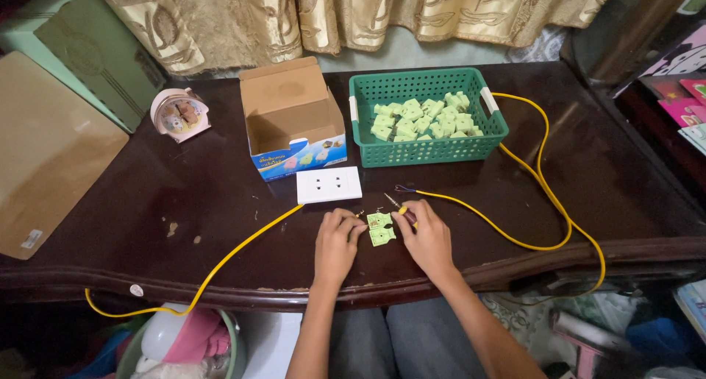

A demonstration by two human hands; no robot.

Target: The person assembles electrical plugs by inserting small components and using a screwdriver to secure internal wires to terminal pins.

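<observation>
Near table edge [220, 294], green socket part [381, 229]

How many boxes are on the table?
1: an open cardboard box stands at the back of the dark wooden table, left of the green basket and behind the white socket plate.

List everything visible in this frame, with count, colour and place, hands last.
socket part: one, light green, table front, between the hands
screwdriver: one, yellow handle, in right hand
cable: one, yellow, looping across the table
socket faceplate: one, white, table middle
basket: one, green, back right, holding many light green parts
cardboard box: one, open, back middle
alarm clock: one, pink, back left
table: one, dark wood
left hand: touching socket part
right hand: holding screwdriver
</observation>
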